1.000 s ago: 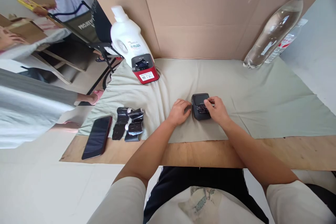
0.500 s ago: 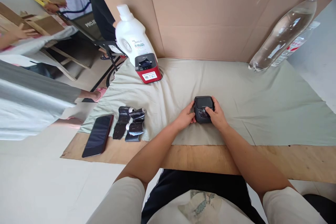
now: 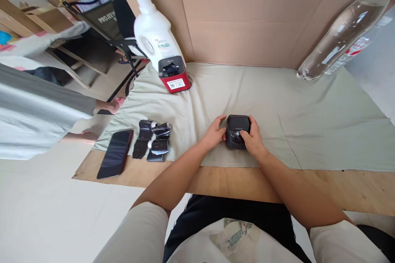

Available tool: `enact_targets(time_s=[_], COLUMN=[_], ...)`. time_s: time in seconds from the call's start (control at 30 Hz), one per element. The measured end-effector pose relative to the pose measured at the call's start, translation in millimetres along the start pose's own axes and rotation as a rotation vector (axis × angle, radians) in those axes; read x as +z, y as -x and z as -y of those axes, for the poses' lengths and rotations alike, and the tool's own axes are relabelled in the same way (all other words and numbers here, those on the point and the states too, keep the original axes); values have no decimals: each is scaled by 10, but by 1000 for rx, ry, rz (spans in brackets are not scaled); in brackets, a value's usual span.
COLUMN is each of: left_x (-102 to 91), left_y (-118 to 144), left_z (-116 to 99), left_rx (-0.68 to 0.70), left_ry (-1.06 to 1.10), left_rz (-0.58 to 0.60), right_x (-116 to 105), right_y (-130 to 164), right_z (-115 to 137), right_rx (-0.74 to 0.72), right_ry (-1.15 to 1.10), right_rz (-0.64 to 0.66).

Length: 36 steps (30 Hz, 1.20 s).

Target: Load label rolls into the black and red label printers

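Black device point(image 3: 238, 123) on cloth point(image 3: 262, 90), between left grip point(image 3: 214, 134) and right grip point(image 3: 254, 139).

Pale cloth point(image 3: 262, 90) covered the desk point(image 3: 228, 183) except its near edge; a black device point(image 3: 238, 123) sat behind that edge; a phone point(image 3: 115, 155) lay at the near left corner.
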<state>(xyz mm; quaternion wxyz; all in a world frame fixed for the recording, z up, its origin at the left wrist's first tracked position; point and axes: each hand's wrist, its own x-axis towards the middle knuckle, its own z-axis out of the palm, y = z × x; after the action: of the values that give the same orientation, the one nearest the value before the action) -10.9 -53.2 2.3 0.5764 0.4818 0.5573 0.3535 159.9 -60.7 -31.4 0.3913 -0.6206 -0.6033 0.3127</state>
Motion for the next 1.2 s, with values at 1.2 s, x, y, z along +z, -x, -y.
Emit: enact_targets(time_s=[1.2], left_x=[-134], left_y=[-77], left_z=[130], left_rx=[270], left_ry=[-45], left_rz=[-69], right_x=[-285], right_y=[-166], right_z=[66], right_rx=[-54], right_ry=[-218], right_rz=[-144])
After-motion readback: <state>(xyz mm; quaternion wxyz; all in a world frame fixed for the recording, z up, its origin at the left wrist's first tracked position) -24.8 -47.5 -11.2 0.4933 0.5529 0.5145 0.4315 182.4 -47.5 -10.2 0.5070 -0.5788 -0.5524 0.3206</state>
